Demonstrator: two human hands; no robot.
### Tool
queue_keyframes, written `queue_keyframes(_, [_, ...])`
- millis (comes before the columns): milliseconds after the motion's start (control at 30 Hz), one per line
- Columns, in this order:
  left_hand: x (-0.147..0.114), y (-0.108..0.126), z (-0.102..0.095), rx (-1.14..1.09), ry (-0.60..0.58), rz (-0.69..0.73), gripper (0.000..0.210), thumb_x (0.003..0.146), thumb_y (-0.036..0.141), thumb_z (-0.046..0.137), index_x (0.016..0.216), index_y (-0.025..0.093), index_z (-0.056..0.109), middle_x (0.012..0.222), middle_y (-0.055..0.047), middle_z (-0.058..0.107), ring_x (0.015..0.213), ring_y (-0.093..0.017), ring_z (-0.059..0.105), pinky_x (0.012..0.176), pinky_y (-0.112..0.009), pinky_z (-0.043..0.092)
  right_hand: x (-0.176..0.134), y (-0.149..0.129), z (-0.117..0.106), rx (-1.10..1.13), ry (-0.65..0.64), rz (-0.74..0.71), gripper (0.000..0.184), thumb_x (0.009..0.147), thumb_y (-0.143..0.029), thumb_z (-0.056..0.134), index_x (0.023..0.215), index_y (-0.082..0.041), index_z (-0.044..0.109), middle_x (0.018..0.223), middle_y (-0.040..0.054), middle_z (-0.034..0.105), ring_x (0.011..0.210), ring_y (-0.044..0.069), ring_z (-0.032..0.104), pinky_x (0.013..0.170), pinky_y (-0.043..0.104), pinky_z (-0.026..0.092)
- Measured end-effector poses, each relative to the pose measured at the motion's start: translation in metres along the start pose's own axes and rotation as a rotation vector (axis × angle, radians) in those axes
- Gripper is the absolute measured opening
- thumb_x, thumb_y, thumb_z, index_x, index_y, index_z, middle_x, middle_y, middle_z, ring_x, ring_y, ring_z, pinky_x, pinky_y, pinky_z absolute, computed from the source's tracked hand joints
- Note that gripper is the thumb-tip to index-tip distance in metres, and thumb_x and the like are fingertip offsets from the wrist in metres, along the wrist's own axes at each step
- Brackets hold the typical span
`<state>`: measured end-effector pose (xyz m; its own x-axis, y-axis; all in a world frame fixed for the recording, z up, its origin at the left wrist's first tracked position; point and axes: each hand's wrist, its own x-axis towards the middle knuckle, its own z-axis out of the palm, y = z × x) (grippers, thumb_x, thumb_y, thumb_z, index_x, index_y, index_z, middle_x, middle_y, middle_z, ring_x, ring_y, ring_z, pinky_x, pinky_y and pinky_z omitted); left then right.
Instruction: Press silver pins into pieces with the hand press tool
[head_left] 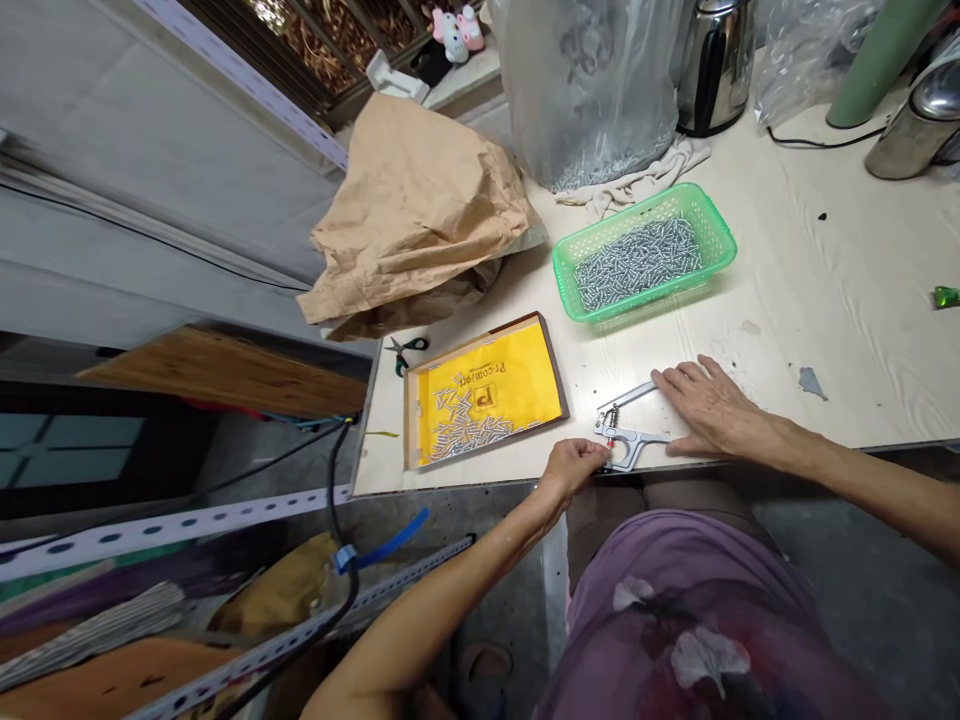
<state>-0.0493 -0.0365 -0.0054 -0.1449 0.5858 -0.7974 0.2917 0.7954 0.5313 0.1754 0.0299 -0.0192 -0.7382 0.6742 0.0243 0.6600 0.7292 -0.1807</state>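
A silver hand pliers-like tool (636, 440) with a spring and a small red part lies at the table's front edge, its two handles spread apart. My right hand (705, 410) spans those handles, with fingers at the upper handle's end and the thumb by the lower one. At the tool's jaw end, my left hand (576, 465) is closed in a pinch; whatever is between its fingertips is too small to make out. Left of the tool, a shallow yellow-lined box (517, 365) holds a pile of small metal pins (469, 435).
Behind the tool stands a green plastic basket (645, 305) full of similar metal pieces (637, 262). Scissors (407, 350) lie near the left edge, below a crumpled brown paper bag (420, 220). A large clear plastic bag (592, 90), a cloth (675, 160) and a kettle (716, 70) stand farther back.
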Motion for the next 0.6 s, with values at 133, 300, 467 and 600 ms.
queue_keyframes(133, [-0.002, -0.004, -0.001, 0.097, 0.011, 0.032, 0.018, 0.076, 0.030, 0.067, 0.071, 0.013, 0.063, 0.045, 0.008, 0.042, 0.034, -0.004, 0.026, 0.038, -0.020, 0.020, -0.006, -0.008, -0.009, 0.011, -0.038, -0.020, 0.068, 0.075, -0.043, 0.069, 0.128, -0.007, 0.047, 0.105, 0.0170, 0.063, 0.096, 0.030, 0.053, 0.088, 0.044, 0.036])
queue_keyframes(300, [-0.010, -0.008, -0.001, 0.528, 0.287, 0.575, 0.017, 0.087, 0.030, 0.057, 0.084, 0.016, 0.065, 0.075, -0.003, 0.062, 0.069, -0.015, 0.058, 0.064, -0.025, 0.046, -0.014, -0.014, -0.015, 0.096, 0.005, -0.054, 0.050, 0.085, -0.027, 0.059, 0.130, -0.010, 0.045, 0.102, 0.0138, 0.062, 0.091, 0.026, 0.053, 0.081, 0.035, 0.036])
queue_keyframes(467, [0.006, 0.011, 0.017, 0.959, 0.194, 1.121, 0.040, 0.087, 0.033, 0.060, 0.122, 0.017, 0.051, 0.127, -0.015, 0.055, 0.116, -0.028, 0.050, 0.096, -0.043, 0.045, -0.014, -0.016, -0.010, 0.088, 0.017, -0.046, 0.062, 0.084, -0.026, 0.061, 0.139, -0.013, 0.036, 0.099, 0.0112, 0.064, 0.090, 0.026, 0.053, 0.080, 0.036, 0.036])
queue_keyframes(600, [0.022, 0.029, 0.025, 1.109, 0.040, 1.175, 0.060, 0.085, 0.030, 0.060, 0.137, 0.014, 0.035, 0.128, -0.016, 0.052, 0.112, -0.029, 0.050, 0.096, -0.044, 0.045, -0.021, -0.013, -0.009, 0.065, 0.040, 0.041, 0.072, 0.081, -0.037, 0.065, 0.140, -0.011, 0.033, 0.108, 0.0147, 0.062, 0.098, 0.029, 0.053, 0.084, 0.040, 0.038])
